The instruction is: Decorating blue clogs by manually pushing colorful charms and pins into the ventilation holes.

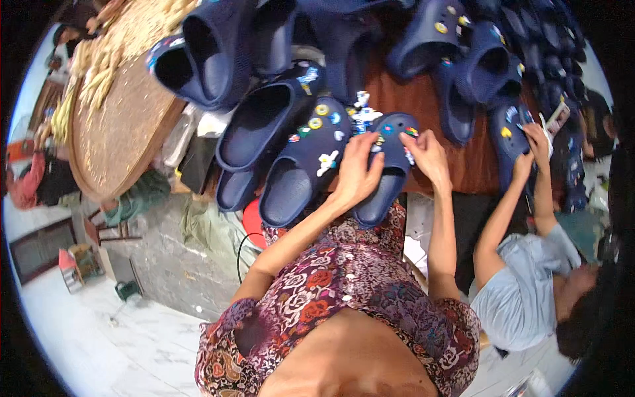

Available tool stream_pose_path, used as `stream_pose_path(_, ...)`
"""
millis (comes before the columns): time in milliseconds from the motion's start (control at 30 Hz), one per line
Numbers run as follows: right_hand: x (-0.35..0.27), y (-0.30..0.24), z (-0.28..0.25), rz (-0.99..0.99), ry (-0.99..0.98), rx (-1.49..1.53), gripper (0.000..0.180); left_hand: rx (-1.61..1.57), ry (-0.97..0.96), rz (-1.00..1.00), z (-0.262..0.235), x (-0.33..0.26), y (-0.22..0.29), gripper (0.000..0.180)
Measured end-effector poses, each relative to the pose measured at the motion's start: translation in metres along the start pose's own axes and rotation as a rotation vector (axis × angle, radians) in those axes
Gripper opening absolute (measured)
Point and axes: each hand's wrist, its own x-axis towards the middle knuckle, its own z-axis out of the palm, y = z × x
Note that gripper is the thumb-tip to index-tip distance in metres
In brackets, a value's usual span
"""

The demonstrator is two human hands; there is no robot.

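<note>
In front of me, a navy foam clog (380, 198) points away, with small coloured charms on its toe. My left hand (359, 171) closes on its left side, fingertips among the charms. On the other side, my right hand (428, 160) grips the toe's edge, its thumb pressing beside a charm. What lies under my fingers is partly hidden. Just beyond the toe is a small pile of loose white, blue and yellow charms (362, 116). A larger decorated clog (288, 188) lies left of my left hand, bearing round yellow charms and a white one.
More navy clogs (254, 126) crowd the brown table (413, 99), some stacked. At right, a co-worker in a light blue top (522, 284) handles another decorated clog (508, 142). A round woven tray (126, 132) with pale pieces stands at far left.
</note>
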Motion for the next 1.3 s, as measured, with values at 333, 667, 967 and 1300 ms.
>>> stream_pose_path(333,-0.014,-0.017,-0.009,-0.143,-0.024,-0.295,0.057,0.273,-0.075,-0.076,0.012,0.025,0.003,0.044)
stream_pose_path(667,-0.018,-0.034,-0.010,-0.287,0.048,-0.544,0.047,0.358,-0.043,-0.039,0.016,0.029,-0.003,0.028)
stream_pose_path(967,-0.011,-0.023,-0.006,-0.285,0.064,-0.554,0.046,0.530,-0.066,0.017,0.029,0.032,-0.009,0.018)
stream_pose_path(1300,-0.009,0.013,0.003,-0.257,0.162,-0.042,0.034,0.537,-0.157,0.051,0.023,0.036,-0.020,0.016)
